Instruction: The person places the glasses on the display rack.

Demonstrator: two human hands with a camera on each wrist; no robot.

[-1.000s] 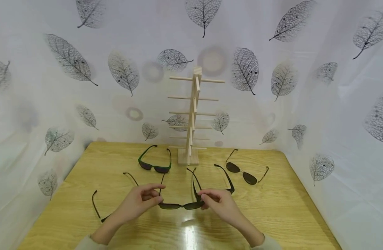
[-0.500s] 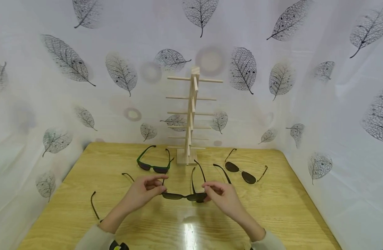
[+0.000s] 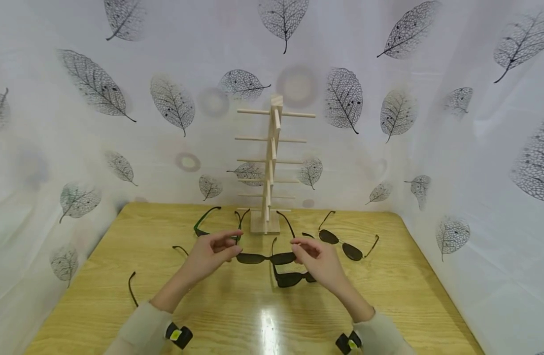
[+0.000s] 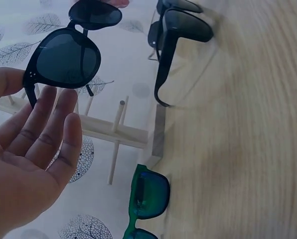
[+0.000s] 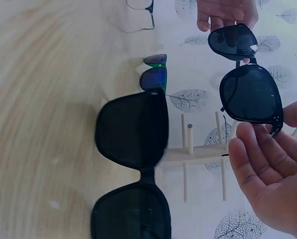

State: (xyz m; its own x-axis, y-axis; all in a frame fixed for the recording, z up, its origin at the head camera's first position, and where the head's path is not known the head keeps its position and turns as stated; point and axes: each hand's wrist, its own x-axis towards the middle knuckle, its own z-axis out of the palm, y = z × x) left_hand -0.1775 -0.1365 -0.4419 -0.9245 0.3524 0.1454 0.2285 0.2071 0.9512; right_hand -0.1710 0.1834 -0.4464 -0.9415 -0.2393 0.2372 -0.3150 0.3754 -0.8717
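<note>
Black sunglasses (image 3: 253,258) with dark lenses are held up in front of the wooden rack (image 3: 276,101), their temples pointing away from me. My left hand (image 3: 210,255) pinches them at the left hinge between thumb and fingers. At the opposite hinge, my right hand (image 3: 322,261) pinches the same frame. Both lenses face the camera in the left wrist view, where the sunglasses (image 4: 66,57) hang tilted. Below the right hand a second pair of black sunglasses (image 3: 289,279) lies on the table, partly covered by that hand.
Green-framed sunglasses (image 3: 201,224) lie behind the left hand, mostly hidden. Thin-framed aviator sunglasses (image 3: 353,252) lie at the back right. Another pair of glasses (image 3: 133,291) sits at the left, mostly behind the left arm. The rack's pegs stick out sideways. A leaf-print curtain (image 3: 254,44) surrounds the table.
Both hands have moved the black sunglasses up and away from me, toward the rack. The second black pair beneath them has come more into view.
</note>
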